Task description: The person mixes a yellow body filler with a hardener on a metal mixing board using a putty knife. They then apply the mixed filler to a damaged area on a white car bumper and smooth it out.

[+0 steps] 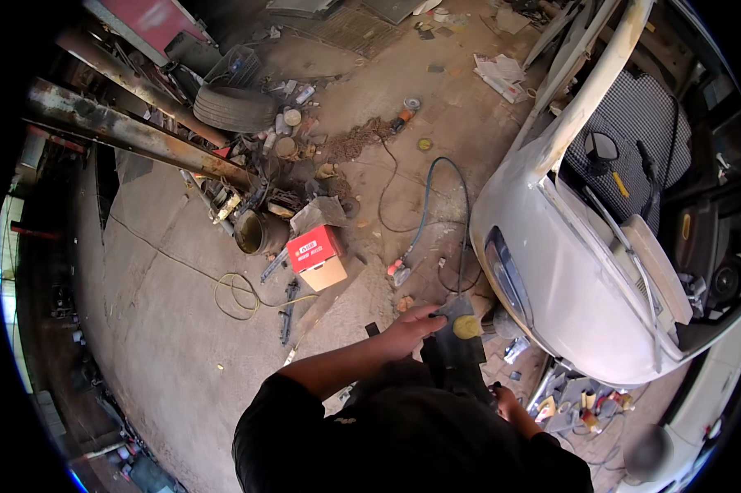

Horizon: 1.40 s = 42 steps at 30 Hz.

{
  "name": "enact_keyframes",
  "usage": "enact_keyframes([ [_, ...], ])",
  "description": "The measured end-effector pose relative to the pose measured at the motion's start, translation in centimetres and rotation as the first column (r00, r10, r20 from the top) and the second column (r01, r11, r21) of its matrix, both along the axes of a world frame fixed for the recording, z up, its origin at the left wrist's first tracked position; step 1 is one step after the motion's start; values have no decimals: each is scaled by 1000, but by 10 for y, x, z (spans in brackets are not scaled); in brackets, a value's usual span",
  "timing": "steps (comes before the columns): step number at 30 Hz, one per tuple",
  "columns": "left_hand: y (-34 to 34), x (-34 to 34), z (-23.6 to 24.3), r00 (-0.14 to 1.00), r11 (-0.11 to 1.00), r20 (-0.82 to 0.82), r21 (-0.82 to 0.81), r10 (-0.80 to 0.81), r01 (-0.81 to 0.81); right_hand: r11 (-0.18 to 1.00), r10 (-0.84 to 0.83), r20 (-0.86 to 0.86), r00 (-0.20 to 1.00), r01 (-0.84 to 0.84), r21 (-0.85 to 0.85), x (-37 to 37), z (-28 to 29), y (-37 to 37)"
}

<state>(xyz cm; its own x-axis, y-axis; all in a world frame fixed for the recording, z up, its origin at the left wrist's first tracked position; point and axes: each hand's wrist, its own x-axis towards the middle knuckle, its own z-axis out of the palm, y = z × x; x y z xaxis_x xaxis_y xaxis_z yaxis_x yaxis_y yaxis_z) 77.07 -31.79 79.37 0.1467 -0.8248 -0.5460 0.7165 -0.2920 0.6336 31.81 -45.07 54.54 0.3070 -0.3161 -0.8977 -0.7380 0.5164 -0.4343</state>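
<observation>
My left hand (pixel 420 324) grips a flat grey plate (pixel 449 309) that carries a round yellow lump of paste (pixel 467 327). Dark material hangs below the plate, in front of my body. My right hand (pixel 505 398) is lower and to the right, its fingers curled round something small and dark, mostly hidden by my body. Close beside the plate, to the right, is the pale vehicle body panel (pixel 584 312) with an opening in its left side.
A red box (pixel 313 246), a metal bucket (pixel 255 234), hoses and cables (pixel 432 189) lie on the floor. Further back are rusty beams (pixel 140 131), a tyre (pixel 235 107) and debris. Assorted small items (pixel 580 403) lie below the vehicle at the lower right.
</observation>
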Motion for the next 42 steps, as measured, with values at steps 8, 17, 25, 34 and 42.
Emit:
enact_keyframes([
  [8,-41,96,6,908,904,-97,-97,408,-417,991,-77,-94,993,86,99,127,11,-56],
  [17,-123,213,70,832,810,-58,-198,552,-552,996,10,-275,961,15,88,213,-75,-74],
  [25,-237,375,46,968,940,-83,-232,236,-249,956,-238,-285,928,275,98,344,-29,-54],
  [34,-389,532,62,961,907,-3,-332,-276,259,797,-596,-359,719,475,-372,542,51,-31],
  [42,-490,525,92,850,781,-20,-405,-527,475,383,-860,-21,510,616,-688,642,160,-78],
])
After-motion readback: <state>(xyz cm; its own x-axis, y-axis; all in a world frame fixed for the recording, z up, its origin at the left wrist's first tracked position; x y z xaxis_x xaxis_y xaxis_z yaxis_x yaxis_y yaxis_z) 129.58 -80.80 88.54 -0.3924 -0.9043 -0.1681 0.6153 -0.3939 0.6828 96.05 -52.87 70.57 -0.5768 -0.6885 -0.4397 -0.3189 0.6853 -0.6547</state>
